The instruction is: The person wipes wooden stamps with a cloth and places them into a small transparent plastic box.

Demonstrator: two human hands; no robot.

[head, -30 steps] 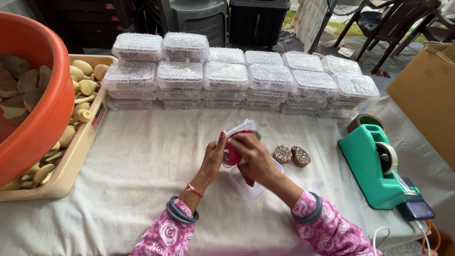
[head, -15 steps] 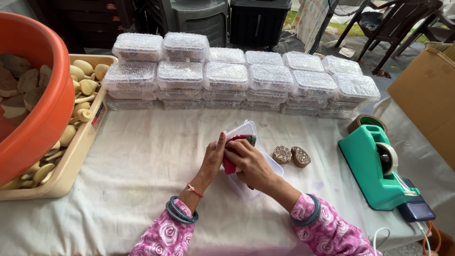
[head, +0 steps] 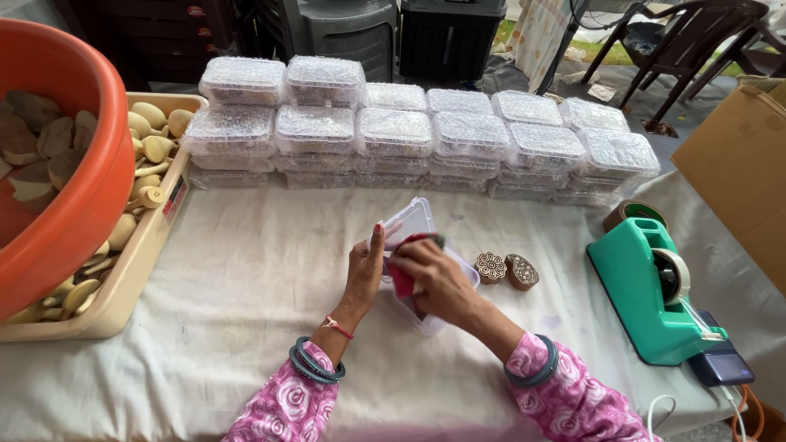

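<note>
Pressing a red cloth (head: 401, 274) into the clear plastic box (head: 426, 270) on the table (head: 246, 278), the right hand (head: 438, 274) has its fingers closed on the cloth while the left hand (head: 366, 274) steadies the box with flat, extended fingers; judged: packing step, needing the cloth seated before the lid closes.

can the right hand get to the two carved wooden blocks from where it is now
Probably yes. The right hand is at the clear plastic container, holding a red cloth, and the two carved wooden blocks lie just to its right on the white cloth, with nothing between. It would need to release the cloth first.
</note>
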